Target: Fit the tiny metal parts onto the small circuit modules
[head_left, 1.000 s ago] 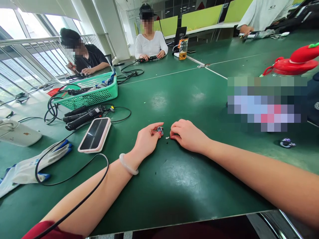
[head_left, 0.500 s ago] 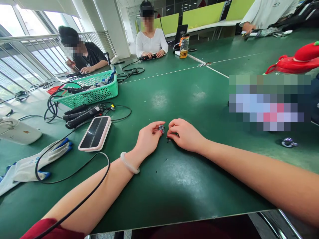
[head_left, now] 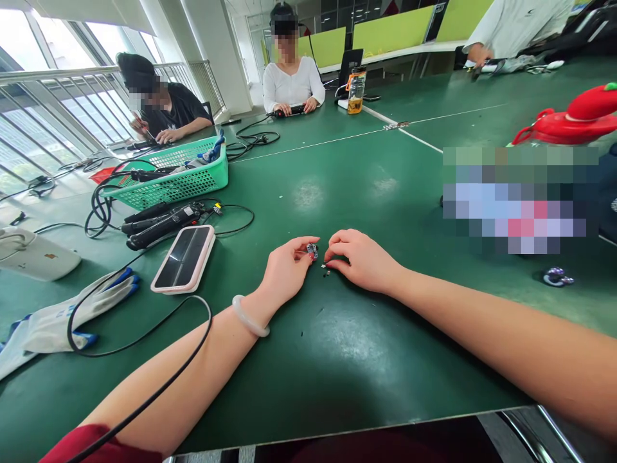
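Note:
Between the thumb and fingers of my left hand is a small silver-and-dark mechanical part, held just above the table. Close by on the right, my right hand has its thumb and forefinger brought together in a pinch, pointing down at the tabletop. Whatever lies in that pinch is too small to make out. A tiny pale piece shows at these fingertips, and tiny dark bits lie on the green table just below them. The two hands are a narrow gap apart.
Left of my hands lie a phone, black corded tools, gloves and a green basket. A black cable crosses over my left forearm. Rightward sits a small shiny purple object. Co-workers sit across the table.
My right hand's fingertips have lifted slightly from the tiny bits, and a pale piece now shows at them. My left hand stays nearly still with the small part.

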Demonstrator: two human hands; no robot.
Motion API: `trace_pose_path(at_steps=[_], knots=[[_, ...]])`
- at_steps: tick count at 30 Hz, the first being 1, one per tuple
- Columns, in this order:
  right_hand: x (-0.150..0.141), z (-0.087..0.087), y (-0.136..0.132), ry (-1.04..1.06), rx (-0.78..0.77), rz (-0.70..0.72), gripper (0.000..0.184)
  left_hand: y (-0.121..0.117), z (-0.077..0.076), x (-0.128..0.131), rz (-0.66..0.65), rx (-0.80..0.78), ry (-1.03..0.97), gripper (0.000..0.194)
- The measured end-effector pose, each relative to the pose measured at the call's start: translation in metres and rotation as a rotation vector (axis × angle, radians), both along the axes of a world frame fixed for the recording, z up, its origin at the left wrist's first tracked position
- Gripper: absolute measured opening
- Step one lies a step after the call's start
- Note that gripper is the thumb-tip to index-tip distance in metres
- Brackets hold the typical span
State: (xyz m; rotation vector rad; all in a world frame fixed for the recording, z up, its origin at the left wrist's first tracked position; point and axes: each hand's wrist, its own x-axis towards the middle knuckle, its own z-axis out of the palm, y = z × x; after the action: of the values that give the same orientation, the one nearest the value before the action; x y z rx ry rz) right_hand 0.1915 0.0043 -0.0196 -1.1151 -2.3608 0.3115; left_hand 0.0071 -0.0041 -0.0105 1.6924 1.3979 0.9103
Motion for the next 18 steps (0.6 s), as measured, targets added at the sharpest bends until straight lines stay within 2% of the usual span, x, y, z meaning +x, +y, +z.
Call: trace_pose_path(at_steps=[7,12,18], knots=[[-0.0003,-0.0001,0.0016,-0.029,0.009,0.002,0.013,-0.0025,0.0049,0.0007,0.009,-0.02,0.006,0.033],[0.0061,0.0038,0.0003,0.054,-0.035,0.119,0.013,-0.0029,0.0046,-0.0003,0.002,-0.025,0.002,0.033],[0.0052,-0.0005,0.002,0.029,0.038,0.16,0.013,-0.0019,0.0034,-0.0004,-0.004,-0.023,0.001,0.033]])
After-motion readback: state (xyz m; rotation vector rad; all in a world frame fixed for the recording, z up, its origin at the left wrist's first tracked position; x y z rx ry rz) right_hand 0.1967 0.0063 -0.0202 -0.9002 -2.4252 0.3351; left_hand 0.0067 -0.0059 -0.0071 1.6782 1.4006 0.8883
